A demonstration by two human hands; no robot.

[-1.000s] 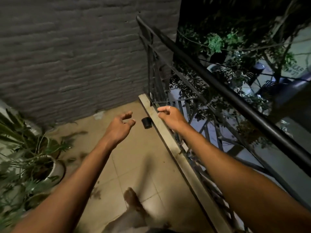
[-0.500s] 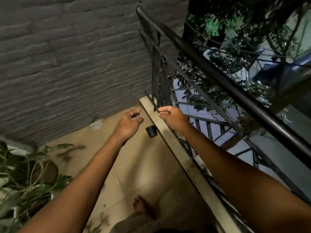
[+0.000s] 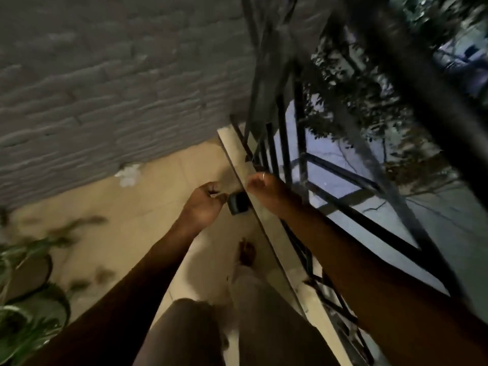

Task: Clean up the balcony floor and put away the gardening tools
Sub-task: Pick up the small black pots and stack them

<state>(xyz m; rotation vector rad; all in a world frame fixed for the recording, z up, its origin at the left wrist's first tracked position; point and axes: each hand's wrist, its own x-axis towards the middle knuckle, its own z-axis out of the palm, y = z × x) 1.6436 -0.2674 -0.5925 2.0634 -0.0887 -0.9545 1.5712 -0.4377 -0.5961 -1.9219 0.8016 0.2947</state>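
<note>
A small black container (image 3: 239, 203) stands on the balcony floor (image 3: 148, 215) right against the railing curb (image 3: 272, 233), likely clutter to collect. The left hand (image 3: 203, 207) is just beside it on the side away from the curb, fingers curled. Blur hides whether it grips the container. The right hand (image 3: 266, 187) hovers over the curb, loosely curled, seemingly empty.

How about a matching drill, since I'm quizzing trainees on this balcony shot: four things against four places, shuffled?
Things: 1 small black pot; 2 white scrap; 3 potted plant; 4 ring.
Places: a foot of the brick wall; b on the right hand; c between left hand and right hand, beside the curb; d lower left of view.
Pairs: 1-c, 2-a, 3-d, 4-b.
</note>
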